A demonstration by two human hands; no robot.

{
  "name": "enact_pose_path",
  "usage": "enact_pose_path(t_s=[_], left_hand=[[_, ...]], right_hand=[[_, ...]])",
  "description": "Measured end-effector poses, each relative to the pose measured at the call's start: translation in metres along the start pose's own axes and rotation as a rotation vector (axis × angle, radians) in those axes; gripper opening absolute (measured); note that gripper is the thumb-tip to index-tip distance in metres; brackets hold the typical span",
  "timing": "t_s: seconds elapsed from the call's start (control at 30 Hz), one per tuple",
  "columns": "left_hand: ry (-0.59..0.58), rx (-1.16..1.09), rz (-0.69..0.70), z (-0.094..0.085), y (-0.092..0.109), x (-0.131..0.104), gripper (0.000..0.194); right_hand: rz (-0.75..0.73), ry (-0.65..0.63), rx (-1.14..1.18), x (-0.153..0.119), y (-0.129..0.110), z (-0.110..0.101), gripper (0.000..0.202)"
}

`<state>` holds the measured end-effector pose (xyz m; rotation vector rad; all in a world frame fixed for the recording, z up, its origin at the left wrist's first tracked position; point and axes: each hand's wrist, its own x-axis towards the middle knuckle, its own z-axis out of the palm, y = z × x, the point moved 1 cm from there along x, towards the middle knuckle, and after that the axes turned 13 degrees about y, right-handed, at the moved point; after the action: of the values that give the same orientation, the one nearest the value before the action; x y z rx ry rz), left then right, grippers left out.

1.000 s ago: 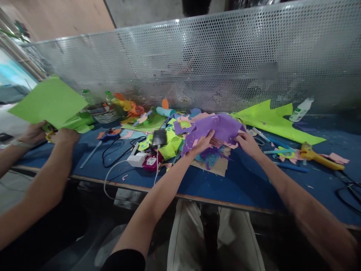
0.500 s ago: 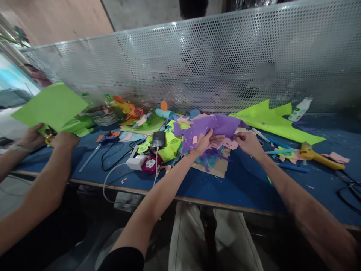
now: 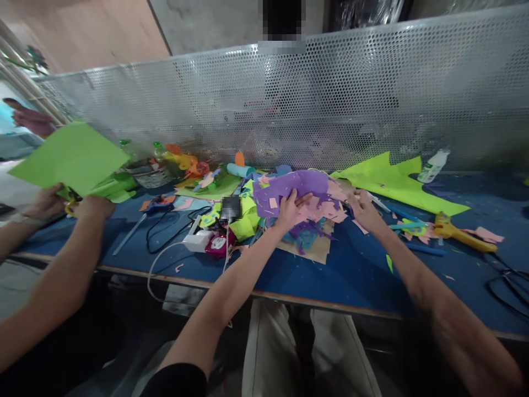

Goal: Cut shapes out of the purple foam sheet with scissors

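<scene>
A purple sheet lies on a heap of coloured paper scraps in the middle of the blue table. My left hand rests with fingers spread on the purple sheet and the pink scraps beside it. To the right of the heap is my right hand, its fingers drawn together at the edge of the pink and purple paper. What they hold, if anything, is too small to tell. Brown paper shows under the heap.
A co-worker's hands hold green paper and yellow-handled scissors at the left. A yellow glue gun, a white bottle and a yellow-green sheet lie right. A white plug with cables is left of the heap.
My left hand and the purple sheet have shifted left. The sheet's right end has come away from my right hand, and more pink scraps show there.
</scene>
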<state>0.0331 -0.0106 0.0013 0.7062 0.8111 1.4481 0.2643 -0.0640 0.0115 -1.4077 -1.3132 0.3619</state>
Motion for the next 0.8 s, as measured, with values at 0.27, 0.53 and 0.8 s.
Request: enact_pose_path(t_s=[0.27,0.53,0.8], left_hand=[[-0.122,0.025,-0.049,0.005,-0.001,-0.015,0.03],[-0.096,0.052,-0.072,0.009,-0.002,-0.02,0.03],[-0.095,0.089,-0.097,0.007,-0.007,-0.019,0.03]], right_hand=[[-0.236,0.02,-0.161,0.0,-0.001,0.009,0.027],[-0.287,0.091,-0.274,0.005,0.007,0.004,0.028],[-0.324,0.034,-0.24,0.0,0.001,0.004,0.032]])
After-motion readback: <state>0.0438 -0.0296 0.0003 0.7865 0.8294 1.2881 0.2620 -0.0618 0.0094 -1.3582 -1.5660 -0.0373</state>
